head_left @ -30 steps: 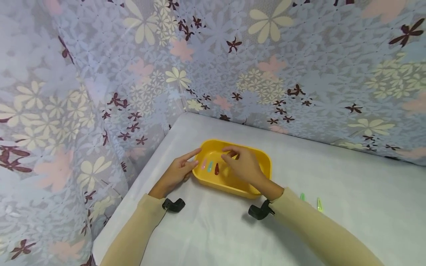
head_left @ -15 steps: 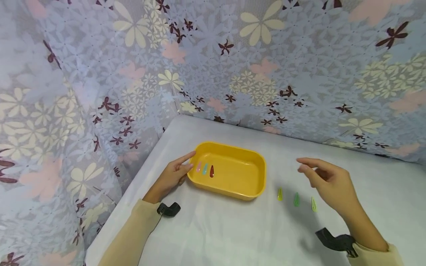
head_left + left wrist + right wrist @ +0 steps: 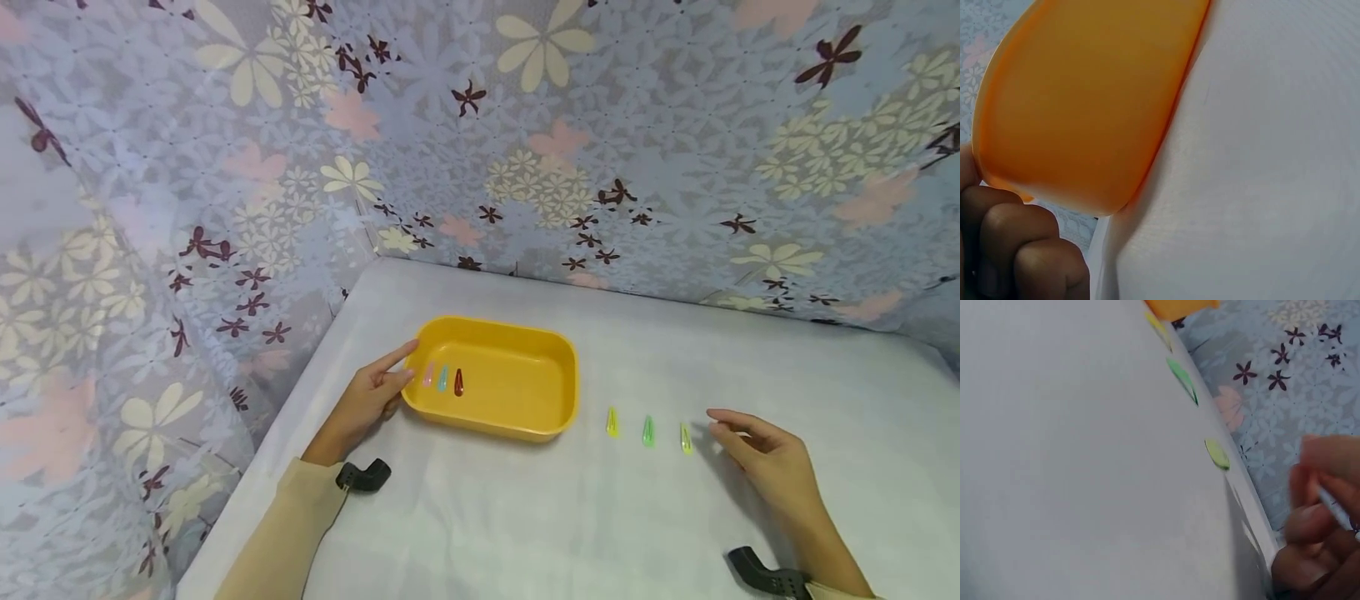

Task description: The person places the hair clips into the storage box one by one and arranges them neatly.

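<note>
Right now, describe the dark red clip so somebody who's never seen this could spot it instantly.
Find the yellow tray on the white cloth, then the end the left hand holds. Inside, near that end, three clips lie in a row. The dark red clip is farthest from that hand, plainly darker than the pink clip and light blue clip.

A yellow tray point(image 3: 517, 393) is borne by a white surface point(image 3: 487, 517). To its right, a yellow clip point(image 3: 612, 423), a green clip point(image 3: 648, 432) and a yellow-green clip point(image 3: 686, 439) are spaced in a row.
</note>
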The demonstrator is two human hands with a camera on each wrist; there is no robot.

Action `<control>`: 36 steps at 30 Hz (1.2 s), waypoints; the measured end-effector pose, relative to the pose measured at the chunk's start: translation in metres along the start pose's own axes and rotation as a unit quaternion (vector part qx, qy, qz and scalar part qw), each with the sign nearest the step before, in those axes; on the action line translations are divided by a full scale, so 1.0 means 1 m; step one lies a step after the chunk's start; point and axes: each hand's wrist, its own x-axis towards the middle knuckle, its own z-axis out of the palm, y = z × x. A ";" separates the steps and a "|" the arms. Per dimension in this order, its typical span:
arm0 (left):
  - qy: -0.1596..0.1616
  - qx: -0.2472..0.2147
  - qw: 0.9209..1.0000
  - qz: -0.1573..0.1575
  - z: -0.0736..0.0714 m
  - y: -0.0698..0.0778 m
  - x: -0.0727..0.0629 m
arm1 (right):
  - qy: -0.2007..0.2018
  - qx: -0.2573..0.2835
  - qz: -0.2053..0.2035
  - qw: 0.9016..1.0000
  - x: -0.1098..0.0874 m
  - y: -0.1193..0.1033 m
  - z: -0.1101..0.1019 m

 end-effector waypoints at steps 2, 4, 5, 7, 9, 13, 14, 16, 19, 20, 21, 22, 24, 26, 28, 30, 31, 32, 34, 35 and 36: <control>-0.001 -0.002 1.000 -0.001 0.001 0.001 0.000 | -0.007 -0.038 -0.010 0.999 0.000 0.003 0.002; -0.003 -0.003 1.000 -0.004 0.002 0.002 -0.001 | -0.014 -0.065 -0.024 0.997 -0.001 0.005 0.003; -0.001 -0.002 1.000 -0.007 0.002 0.003 -0.001 | -0.015 -0.074 -0.030 0.997 -0.001 0.006 0.004; 0.001 0.002 1.000 -0.010 0.002 0.003 -0.001 | -0.012 -0.094 -0.044 0.995 -0.001 0.006 0.005; 0.005 0.006 1.000 -0.010 0.001 0.002 -0.002 | -0.011 -0.121 -0.061 0.991 -0.001 0.006 0.008; 0.004 0.008 1.000 -0.004 0.002 0.002 -0.001 | -0.008 -0.168 -0.089 0.982 -0.001 0.006 0.011; 0.003 0.007 1.000 -0.004 0.002 0.002 -0.001 | -0.006 -0.175 -0.096 0.980 -0.001 0.005 0.011; 0.002 0.005 1.000 -0.002 0.002 0.002 0.000 | -0.003 -0.185 -0.108 0.977 -0.001 0.005 0.013; 0.002 0.002 1.000 -0.004 0.003 0.003 -0.001 | 0.002 -0.195 -0.127 0.973 -0.001 0.005 0.014; 0.002 0.003 1.000 -0.004 0.004 0.003 -0.001 | 0.004 -0.197 -0.132 0.971 -0.001 0.005 0.014; 0.003 0.002 1.000 -0.005 0.004 0.003 -0.001 | 0.005 -0.198 -0.135 0.971 -0.001 0.004 0.015; 0.003 0.001 1.000 -0.006 0.004 0.004 -0.002 | 0.005 -0.198 -0.138 0.970 -0.001 0.004 0.015; 0.003 0.001 1.000 -0.007 0.004 0.004 -0.002 | 0.006 -0.197 -0.137 0.971 0.000 0.002 0.016; 0.003 0.001 1.000 -0.007 0.003 0.004 -0.003 | 0.006 -0.195 -0.135 0.971 0.000 -0.001 0.017; 0.003 0.003 1.000 -0.005 0.002 0.004 -0.003 | 0.009 -0.196 -0.136 0.971 -0.001 -0.003 0.018; 0.002 0.003 1.000 -0.003 0.002 0.004 -0.003 | 0.014 -0.199 -0.138 0.970 -0.001 -0.005 0.019; 0.002 0.002 1.000 -0.003 0.002 0.004 -0.003 | 0.017 -0.202 -0.139 0.969 -0.001 -0.005 0.020; 0.001 0.001 1.000 -0.002 0.002 0.004 -0.003 | 0.019 -0.205 -0.140 0.969 -0.001 -0.005 0.020; 0.000 0.000 1.000 -0.002 0.002 0.003 -0.002 | 0.021 -0.209 -0.138 0.968 -0.001 -0.005 0.021; 0.000 -0.001 1.000 -0.003 0.002 0.003 -0.002 | 0.021 -0.209 -0.136 0.968 -0.001 -0.004 0.020; -0.001 -0.002 1.000 -0.003 0.002 0.003 -0.002 | 0.020 -0.207 -0.130 0.969 -0.001 -0.004 0.020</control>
